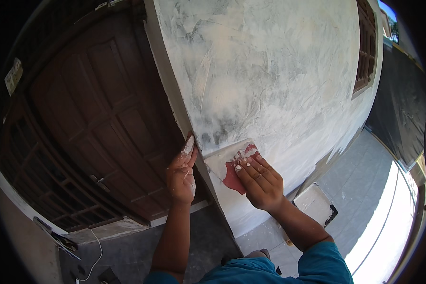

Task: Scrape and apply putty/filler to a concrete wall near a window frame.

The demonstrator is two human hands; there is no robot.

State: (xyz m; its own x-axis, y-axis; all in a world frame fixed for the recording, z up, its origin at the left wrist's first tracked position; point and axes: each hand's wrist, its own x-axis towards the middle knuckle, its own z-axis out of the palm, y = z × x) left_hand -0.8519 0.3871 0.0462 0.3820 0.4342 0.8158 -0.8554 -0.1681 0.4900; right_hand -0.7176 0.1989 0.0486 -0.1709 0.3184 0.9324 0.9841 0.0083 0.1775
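Observation:
My right hand (pixel 261 182) grips a wide putty scraper (pixel 233 179) with a red, putty-smeared grip and a pale flat blade. The blade lies against the wall (pixel 265 90), close to its vertical corner edge. White and grey putty covers the wall in uneven streaks. At the corner edge, my left hand (pixel 181 177) is raised with its fingers pointing up, one of them coated in white putty. It touches or nearly touches the edge and holds no tool that I can see. White spots mark the fingers of my right hand too.
Left of the corner stands a dark brown panelled door (pixel 104 104) with a metal handle (pixel 99 183). A putty-smeared tray (pixel 315 204) rests on the grey tiled floor (pixel 355 175) beside my right forearm. A wooden window (pixel 366 47) and a dark sheet (pixel 397 104) are at the right.

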